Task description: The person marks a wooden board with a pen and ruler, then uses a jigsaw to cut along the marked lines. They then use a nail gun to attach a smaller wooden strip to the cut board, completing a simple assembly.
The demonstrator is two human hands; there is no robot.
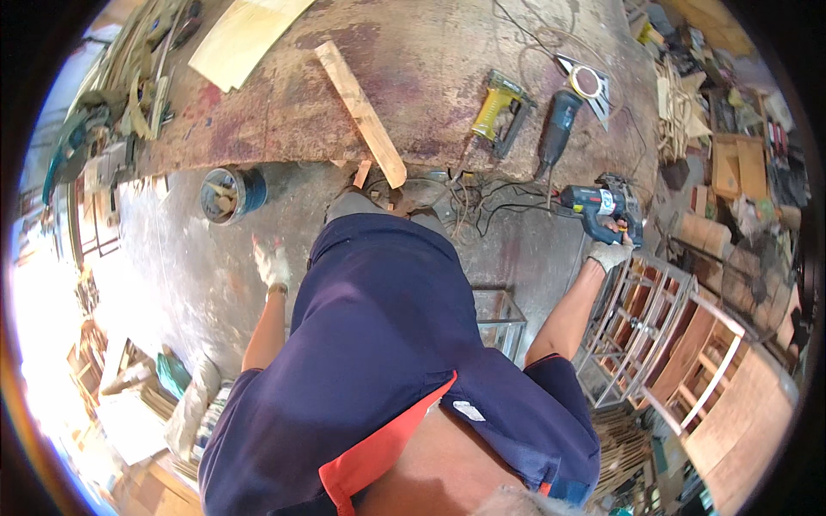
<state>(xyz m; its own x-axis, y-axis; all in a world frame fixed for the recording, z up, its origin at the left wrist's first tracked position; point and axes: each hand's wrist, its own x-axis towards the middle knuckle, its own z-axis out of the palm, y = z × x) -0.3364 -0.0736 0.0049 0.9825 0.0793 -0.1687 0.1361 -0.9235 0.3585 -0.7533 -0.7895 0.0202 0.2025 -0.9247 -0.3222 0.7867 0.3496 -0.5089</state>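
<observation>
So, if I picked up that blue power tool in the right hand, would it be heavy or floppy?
The power tool in the right hand is probably heavy for its size: its body is thick and bulky. Its casing looks hard, so it likely won't flop. Its uneven shape would probably stop it rolling.

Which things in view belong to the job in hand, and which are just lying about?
In hand:
Blue power tool, gripped by the right hand
Plank, probably, jutting over the edge of the bench

Apparently lying about:
Yellow tool
Long blue tool
Thin pale board
Bucket on the floor
</observation>
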